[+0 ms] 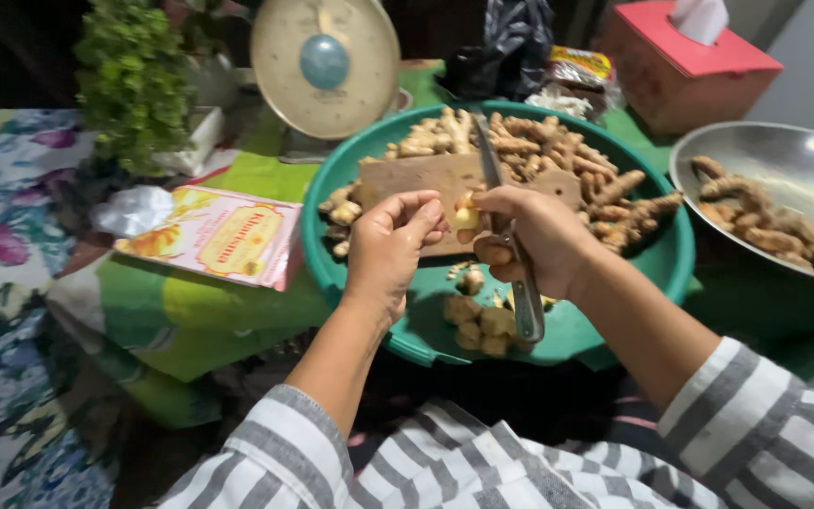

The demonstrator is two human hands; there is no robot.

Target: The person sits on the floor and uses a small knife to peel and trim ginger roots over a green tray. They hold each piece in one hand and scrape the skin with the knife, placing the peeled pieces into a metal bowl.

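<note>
Left hand: I see my left hand (390,240) curled, its fingertips pinching a small yellow piece of ginger (465,218) just above the wooden board (407,176).
Right hand: my right hand (529,236) is closed round the knife (506,240), handle pointing back toward me, blade running up past the piece.
Where the piece is: held between both hands, over the green basin (332,273), with the cut chunks (480,323) lying below it.
Cut risk: I judge the blade sits very near my left fingertips; a slip on the hard root could nick them.
Drop risk: the piece is small and the pinch light, so it could pop loose and fall among the uncut roots (529,146).
Knock risk: the board rests tilted on the pile; a push could shift it.
Nearby: the metal bowl (784,160) on my right and the scale (324,64) behind stand well apart.
</note>
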